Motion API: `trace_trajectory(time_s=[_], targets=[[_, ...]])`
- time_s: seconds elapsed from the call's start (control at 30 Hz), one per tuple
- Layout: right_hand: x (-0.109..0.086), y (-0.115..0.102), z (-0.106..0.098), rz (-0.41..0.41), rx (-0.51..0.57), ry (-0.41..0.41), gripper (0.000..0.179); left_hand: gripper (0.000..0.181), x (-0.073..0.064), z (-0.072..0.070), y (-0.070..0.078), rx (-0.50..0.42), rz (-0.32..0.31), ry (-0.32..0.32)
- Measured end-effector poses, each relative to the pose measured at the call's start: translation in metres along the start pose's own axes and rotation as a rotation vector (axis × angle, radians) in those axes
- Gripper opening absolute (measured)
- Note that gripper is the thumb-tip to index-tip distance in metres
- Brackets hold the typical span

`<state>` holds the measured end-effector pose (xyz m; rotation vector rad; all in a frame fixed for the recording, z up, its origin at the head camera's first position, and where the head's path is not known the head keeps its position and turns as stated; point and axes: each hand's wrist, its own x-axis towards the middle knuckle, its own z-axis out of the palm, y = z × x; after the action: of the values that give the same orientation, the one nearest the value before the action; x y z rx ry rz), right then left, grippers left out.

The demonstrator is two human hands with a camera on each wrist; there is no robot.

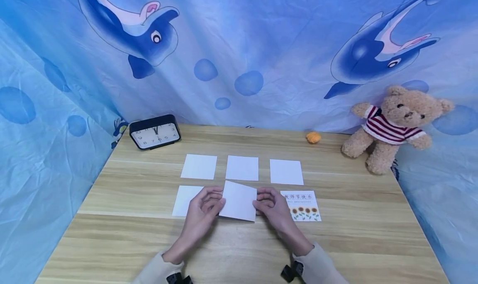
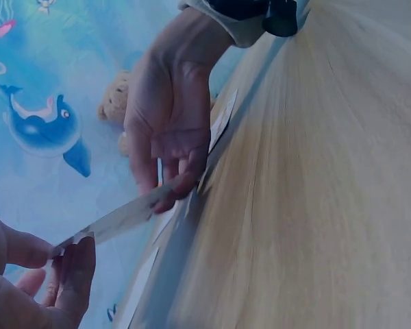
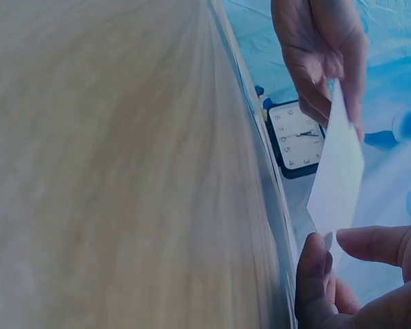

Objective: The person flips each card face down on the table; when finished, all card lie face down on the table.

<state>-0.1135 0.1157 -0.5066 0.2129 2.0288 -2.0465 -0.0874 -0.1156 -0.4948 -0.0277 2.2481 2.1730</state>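
Note:
A square white card (image 1: 239, 202) is held up off the wooden table between both hands, tilted, its plain side towards me in the head view. My left hand (image 1: 203, 209) pinches its left edge between thumb and fingers. At the opposite edge, my right hand (image 1: 274, 211) pinches it the same way. The wrist views show the lifted card (image 3: 337, 171) nearly edge-on, gripped at both ends. Partly behind the left hand lies a white card (image 1: 183, 201). Beside the right hand is a card printed with Chinese writing and sunflowers (image 1: 304, 205), its left side partly covered.
Three blank white cards, left (image 1: 199, 166), middle (image 1: 242, 168) and right (image 1: 286, 172), form a row farther back. A black-framed clock (image 1: 155, 132) stands at the back left. A small orange object (image 1: 313, 137) and a teddy bear (image 1: 392, 126) sit at the back right.

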Motion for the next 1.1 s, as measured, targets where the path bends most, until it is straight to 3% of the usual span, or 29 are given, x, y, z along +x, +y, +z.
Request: trace_trajectory(time_s=[0.2, 0.43, 1.1], targets=[[-0.001, -0.002, -0.003, -0.007, 0.002, 0.0, 0.041, 0.031, 0.002, -0.007, -0.004, 0.107, 0.009, 0.021], [0.0, -0.001, -0.006, -0.017, -0.055, 0.011, 0.043, 0.031, 0.004, -0.01, -0.009, 0.218, -0.043, 0.016], [0.0, -0.009, -0.01, -0.041, -0.263, -0.005, 0.048, 0.033, 0.009, -0.008, -0.013, 0.434, 0.002, -0.008]])
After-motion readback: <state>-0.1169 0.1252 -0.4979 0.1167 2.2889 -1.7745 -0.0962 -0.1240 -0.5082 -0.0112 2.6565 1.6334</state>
